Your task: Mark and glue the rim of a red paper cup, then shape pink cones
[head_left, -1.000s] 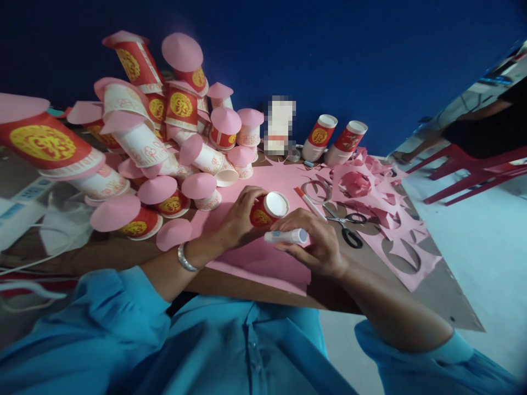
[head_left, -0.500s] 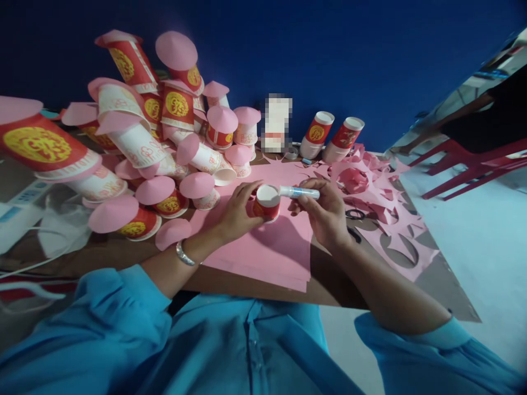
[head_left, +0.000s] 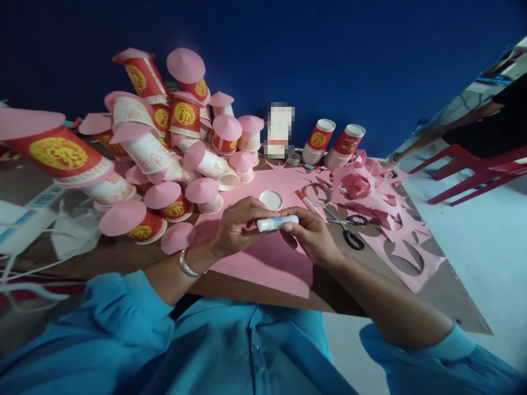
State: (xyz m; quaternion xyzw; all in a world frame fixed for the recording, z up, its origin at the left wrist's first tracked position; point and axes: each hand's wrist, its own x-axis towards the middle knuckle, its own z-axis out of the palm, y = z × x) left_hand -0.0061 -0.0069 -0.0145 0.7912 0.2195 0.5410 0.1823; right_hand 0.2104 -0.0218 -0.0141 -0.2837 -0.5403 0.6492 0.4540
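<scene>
Both hands meet at the middle of the table around a white glue stick (head_left: 277, 222) with a blue label, lying nearly level. My left hand (head_left: 237, 226) has its fingers closed at the stick's left end. The fingers of my right hand (head_left: 309, 235) are closed on its right end. Just beyond the fingers stands a paper cup (head_left: 270, 199), its round white face up and its side mostly hidden by my hands. Under the hands lie pink paper sheets (head_left: 263, 269).
Cups with pink paper cones (head_left: 158, 151) are piled at left. Scissors (head_left: 343, 221), an orange-and-white pen (head_left: 309, 205), tape roll (head_left: 318, 193) and pink paper scraps (head_left: 405, 258) lie at right. Two cup stacks (head_left: 319, 141) stand behind. A person's arm (head_left: 457, 122) shows by a red chair (head_left: 461, 170).
My right hand has brought the glue stick left and down, away from the cup's rim. My left hand has moved from the cup's side to the stick. Scissors and pen are now uncovered.
</scene>
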